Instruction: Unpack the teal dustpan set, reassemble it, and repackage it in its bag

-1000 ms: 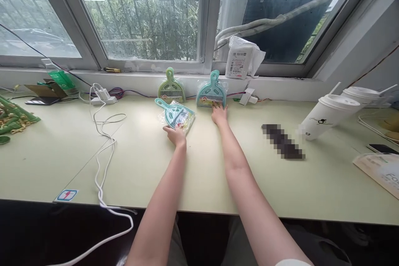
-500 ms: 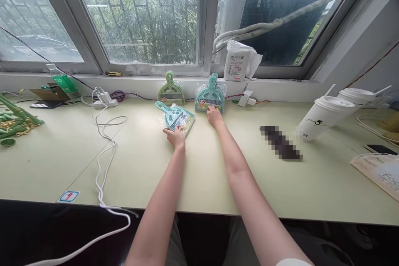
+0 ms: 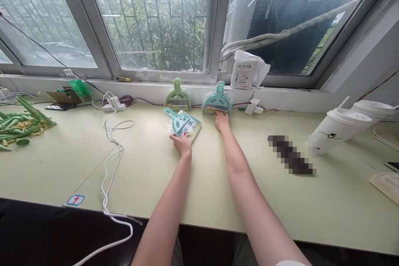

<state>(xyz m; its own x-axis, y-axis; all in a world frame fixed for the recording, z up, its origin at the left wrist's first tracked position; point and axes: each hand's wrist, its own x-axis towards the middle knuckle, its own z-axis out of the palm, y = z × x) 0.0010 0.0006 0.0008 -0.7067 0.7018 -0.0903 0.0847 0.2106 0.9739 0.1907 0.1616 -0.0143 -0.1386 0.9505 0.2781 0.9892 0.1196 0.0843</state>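
Observation:
My left hand [image 3: 182, 144] grips the lower edge of a wrapped teal dustpan-and-brush set [image 3: 183, 125], which is tilted with its handle toward the upper left. Against the wall under the window leans another teal set [image 3: 217, 100], upright in clear wrap. At its lower edge is my right hand [image 3: 221, 120], fingertips on the packaging and fingers slightly apart; it does not wrap round the set. A green dustpan set [image 3: 177, 97] leans on the wall, just behind the one in my left hand.
White cables [image 3: 107, 162] run down the table's left part. Green pieces [image 3: 28, 122] lie far left. White lidded cups [image 3: 339, 129] stand right, near a pixelated dark object [image 3: 291, 156]. A white package [image 3: 246, 70] rests on the sill.
The camera view has shifted, so the scene sits lower and further right. Both hands keep nearly the same places at the teal sets; the right fingers look a little more spread.

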